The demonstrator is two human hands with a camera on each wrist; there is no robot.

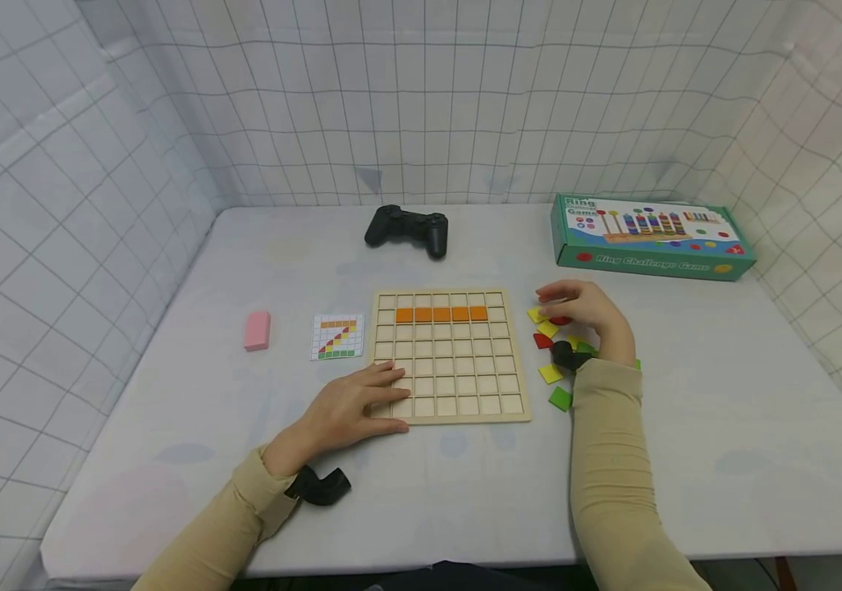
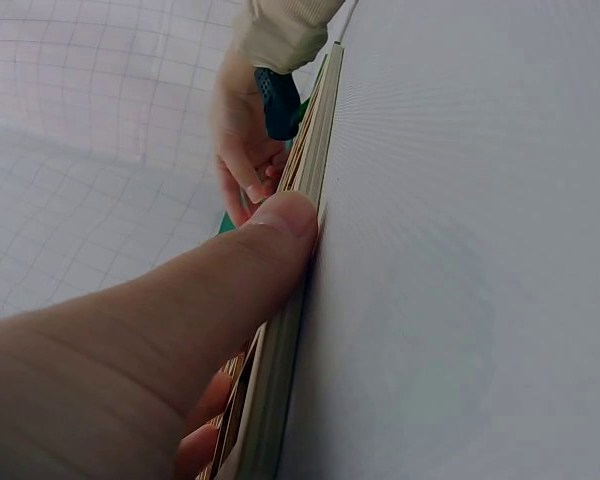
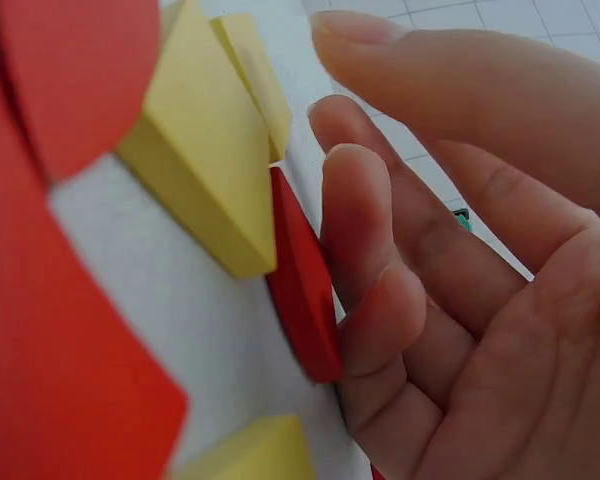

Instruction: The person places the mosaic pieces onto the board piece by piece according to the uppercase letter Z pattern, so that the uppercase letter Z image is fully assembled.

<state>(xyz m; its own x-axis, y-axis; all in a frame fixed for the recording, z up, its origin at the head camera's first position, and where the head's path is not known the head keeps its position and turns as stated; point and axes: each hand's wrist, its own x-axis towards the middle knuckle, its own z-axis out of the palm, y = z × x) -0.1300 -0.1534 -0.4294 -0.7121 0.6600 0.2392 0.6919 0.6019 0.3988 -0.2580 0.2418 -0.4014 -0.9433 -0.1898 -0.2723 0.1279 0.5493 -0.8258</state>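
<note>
A wooden grid board (image 1: 467, 386) lies mid-table, with a row of orange square tiles (image 1: 441, 314) in its second row from the top. My left hand (image 1: 347, 408) rests on the board's lower left corner, fingers spread, the thumb (image 2: 280, 220) against its near edge. Right of the board are loose red, yellow and green tiles, among them a green tile (image 1: 560, 399) and a yellow tile (image 1: 550, 373). Over them hovers my right hand (image 1: 589, 316), loosely bent. In the right wrist view its fingertips are right beside a red tile (image 3: 302, 280), with nothing between thumb and fingers.
Left of the board lies a small card (image 1: 337, 336) printed with a coloured grid pattern. A pink block (image 1: 257, 331) sits farther left. Behind the board is a black game controller (image 1: 408, 230). A green Ring Challenge Game box (image 1: 650, 264) stands at the back right.
</note>
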